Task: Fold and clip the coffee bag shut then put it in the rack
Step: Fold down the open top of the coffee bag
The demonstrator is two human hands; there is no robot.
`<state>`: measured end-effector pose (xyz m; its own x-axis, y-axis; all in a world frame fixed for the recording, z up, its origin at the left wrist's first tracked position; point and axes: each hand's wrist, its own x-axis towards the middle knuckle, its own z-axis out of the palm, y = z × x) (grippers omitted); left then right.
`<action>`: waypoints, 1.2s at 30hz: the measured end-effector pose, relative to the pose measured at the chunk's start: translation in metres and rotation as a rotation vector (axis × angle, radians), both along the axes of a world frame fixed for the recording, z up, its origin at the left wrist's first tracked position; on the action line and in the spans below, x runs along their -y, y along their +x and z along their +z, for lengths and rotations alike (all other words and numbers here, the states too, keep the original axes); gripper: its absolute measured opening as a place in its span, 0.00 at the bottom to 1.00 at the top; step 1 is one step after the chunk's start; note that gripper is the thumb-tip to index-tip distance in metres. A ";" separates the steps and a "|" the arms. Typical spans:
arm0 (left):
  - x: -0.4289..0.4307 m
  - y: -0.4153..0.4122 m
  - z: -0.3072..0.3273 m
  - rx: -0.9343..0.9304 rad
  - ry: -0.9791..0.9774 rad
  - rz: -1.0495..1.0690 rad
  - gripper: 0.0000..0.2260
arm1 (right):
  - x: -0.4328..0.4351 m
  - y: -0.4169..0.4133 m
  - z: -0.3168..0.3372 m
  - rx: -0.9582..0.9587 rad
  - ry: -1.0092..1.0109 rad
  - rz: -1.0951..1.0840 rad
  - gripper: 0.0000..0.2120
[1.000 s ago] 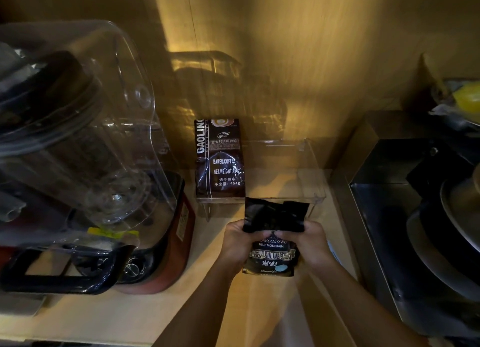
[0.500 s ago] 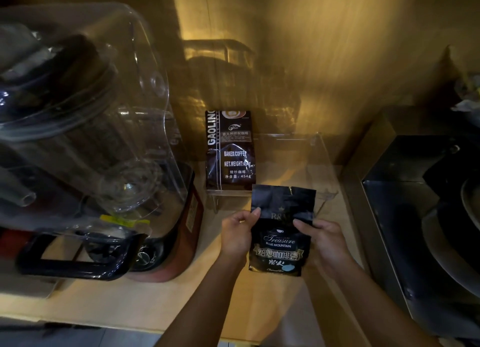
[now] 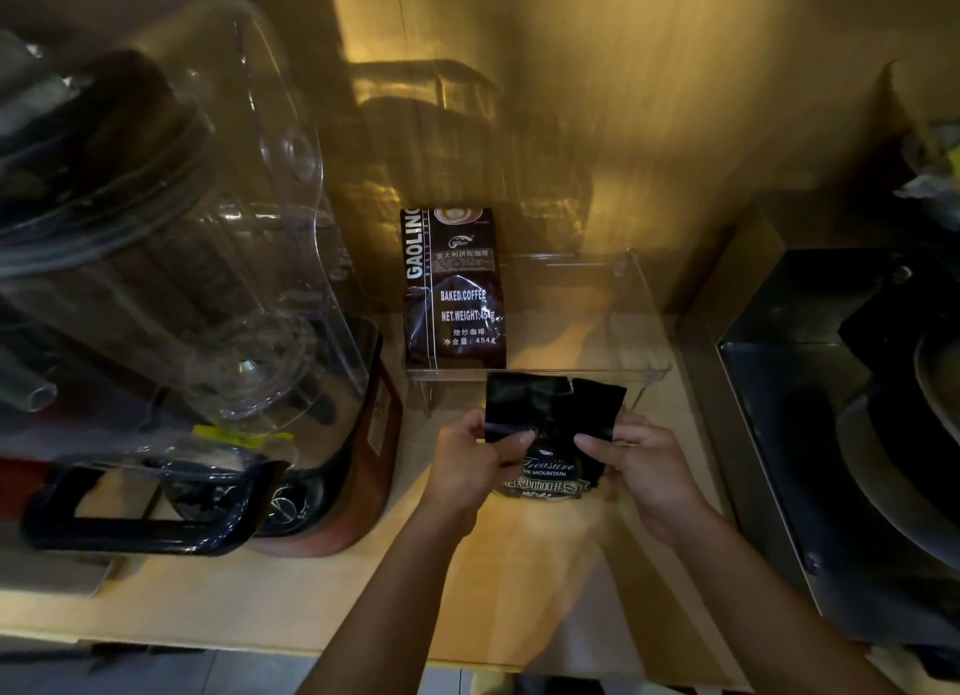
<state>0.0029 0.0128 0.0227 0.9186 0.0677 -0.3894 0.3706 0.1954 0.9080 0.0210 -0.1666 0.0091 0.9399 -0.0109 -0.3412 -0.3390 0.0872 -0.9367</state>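
Here the left hand [image 3: 475,463] pinches the left edge of a small black coffee bag [image 3: 550,434], thumb on the front and fingers closed behind it, while the right hand [image 3: 641,465] clamps the bag's right edge in the same way. The bag sits just below the centre of the frame, its top part creased and bent forward between the two hands, with the words "Treasure" and "Blue Mountain" readable on its lower front. Its bottom looks to be at or just above the pale wooden counter [image 3: 322,601]; I cannot tell whether it touches. Just behind the bag stands a clear acrylic rack [image 3: 641,325], and in the rack's left part a taller dark bag of baked coffee [image 3: 454,289] stands upright against the wall. At the left of the frame is a blender with a clear cover [image 3: 171,257] and a red base.
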 end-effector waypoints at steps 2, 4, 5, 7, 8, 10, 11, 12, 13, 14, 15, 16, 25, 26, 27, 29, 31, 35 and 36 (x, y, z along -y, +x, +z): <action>-0.001 -0.004 -0.001 -0.068 -0.069 -0.044 0.09 | 0.002 -0.003 0.000 -0.121 0.128 0.052 0.13; -0.002 -0.006 -0.001 -0.141 -0.144 -0.064 0.07 | 0.004 -0.007 0.002 -0.228 0.267 0.150 0.15; -0.002 -0.007 -0.002 -0.156 -0.151 -0.068 0.06 | 0.003 -0.009 0.003 -0.260 0.312 0.186 0.15; -0.001 -0.007 -0.003 -0.146 -0.139 -0.060 0.05 | 0.001 -0.011 0.005 -0.277 0.346 0.188 0.15; 0.001 -0.007 -0.004 -0.132 -0.126 -0.044 0.05 | -0.002 -0.011 0.005 -0.274 0.346 0.156 0.15; 0.006 -0.007 -0.004 -0.097 -0.107 -0.003 0.04 | -0.008 -0.011 0.007 -0.257 0.349 0.053 0.15; 0.010 -0.007 -0.003 -0.085 -0.110 0.023 0.03 | -0.011 -0.010 0.008 -0.243 0.360 -0.004 0.14; 0.013 -0.007 -0.003 -0.080 -0.121 0.059 0.02 | -0.014 -0.010 0.009 -0.231 0.369 -0.057 0.12; 0.015 -0.007 -0.003 -0.088 -0.141 0.103 0.01 | -0.016 -0.009 0.009 -0.225 0.369 -0.102 0.11; 0.017 -0.006 -0.005 -0.103 -0.148 0.148 0.03 | -0.018 -0.009 0.010 -0.224 0.363 -0.134 0.10; 0.017 -0.006 -0.005 -0.122 -0.151 0.177 0.04 | -0.020 -0.009 0.011 -0.225 0.349 -0.155 0.09; 0.017 -0.005 -0.006 -0.136 -0.145 0.189 0.05 | -0.022 -0.008 0.011 -0.227 0.327 -0.167 0.08; 0.010 -0.008 -0.008 0.041 -0.032 0.265 0.13 | -0.021 0.000 0.013 -0.269 0.266 -0.186 0.03; 0.009 -0.010 -0.008 0.111 -0.003 0.218 0.11 | -0.020 0.002 0.013 -0.270 0.269 -0.189 0.03; 0.008 -0.012 -0.008 0.158 0.020 0.172 0.10 | -0.020 0.003 0.012 -0.274 0.270 -0.195 0.04; 0.005 -0.013 -0.009 0.194 0.062 0.119 0.11 | -0.020 0.005 0.013 -0.287 0.274 -0.202 0.05; 0.002 -0.012 -0.009 0.191 0.094 0.102 0.11 | -0.021 0.006 0.014 -0.297 0.270 -0.197 0.04; 0.003 -0.009 -0.010 0.184 0.143 0.136 0.11 | -0.021 0.007 0.017 -0.291 0.249 -0.197 0.06; 0.004 -0.008 -0.010 0.176 0.152 0.161 0.11 | -0.021 0.007 0.018 -0.284 0.248 -0.203 0.07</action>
